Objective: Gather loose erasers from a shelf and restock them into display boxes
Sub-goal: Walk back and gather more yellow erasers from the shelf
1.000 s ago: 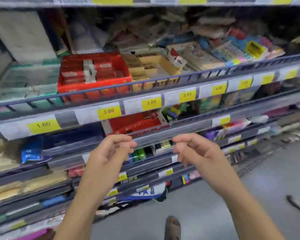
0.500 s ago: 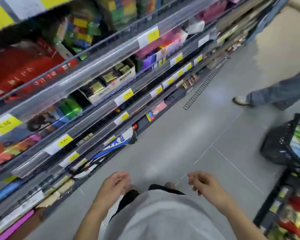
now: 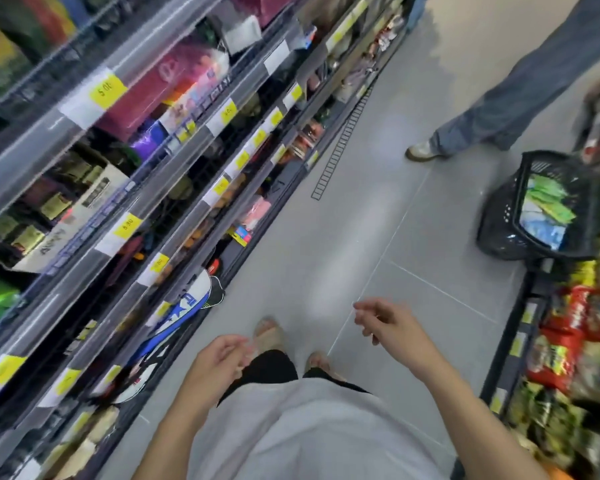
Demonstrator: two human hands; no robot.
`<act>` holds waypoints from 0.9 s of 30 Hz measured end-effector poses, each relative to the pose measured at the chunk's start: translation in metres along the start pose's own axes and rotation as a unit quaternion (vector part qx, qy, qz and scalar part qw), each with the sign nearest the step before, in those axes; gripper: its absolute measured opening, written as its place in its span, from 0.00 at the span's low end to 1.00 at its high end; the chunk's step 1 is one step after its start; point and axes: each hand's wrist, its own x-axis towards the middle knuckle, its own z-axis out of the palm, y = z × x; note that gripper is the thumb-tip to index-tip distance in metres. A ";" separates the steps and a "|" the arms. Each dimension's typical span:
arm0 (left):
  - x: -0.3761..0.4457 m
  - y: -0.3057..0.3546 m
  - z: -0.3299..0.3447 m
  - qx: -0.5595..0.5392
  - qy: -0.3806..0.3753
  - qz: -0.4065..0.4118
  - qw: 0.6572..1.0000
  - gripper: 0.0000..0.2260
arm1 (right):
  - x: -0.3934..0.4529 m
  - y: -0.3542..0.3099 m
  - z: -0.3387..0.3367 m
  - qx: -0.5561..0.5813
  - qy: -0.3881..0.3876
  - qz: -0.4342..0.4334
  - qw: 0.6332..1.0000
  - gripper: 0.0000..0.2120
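Hands hang low over the floor, the left hand (image 3: 222,358) and the right hand (image 3: 385,323) both loosely curled and holding nothing. No erasers or display boxes can be made out on the blurred shelves (image 3: 125,216) beside them, so progress cannot be judged. Half a second ago the view was much the same; now the basket (image 3: 499,220) and a passer-by's leg (image 3: 492,109) show farther along the aisle.

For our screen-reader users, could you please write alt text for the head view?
Both hands, left hand and right hand, hang loosely curled and empty above a grey aisle floor, shelves to the left, a black basket to the right.
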 end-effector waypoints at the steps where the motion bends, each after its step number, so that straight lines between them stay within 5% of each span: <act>1: 0.006 0.007 0.004 0.003 -0.002 0.003 1.000 0.05 | 0.007 -0.008 -0.006 0.005 0.003 -0.011 1.000 0.05; 6: 0.048 0.052 0.022 0.020 -0.019 0.028 0.999 0.05 | 0.051 -0.037 -0.034 0.027 0.025 -0.038 0.999 0.06; 20: 0.204 0.269 0.072 0.066 -0.075 0.095 0.990 0.06 | 0.149 -0.083 -0.137 0.029 0.104 0.060 0.992 0.06; 27: 0.243 0.353 0.120 0.068 -0.062 0.096 0.991 0.06 | 0.238 -0.117 -0.207 0.024 0.081 0.050 0.995 0.05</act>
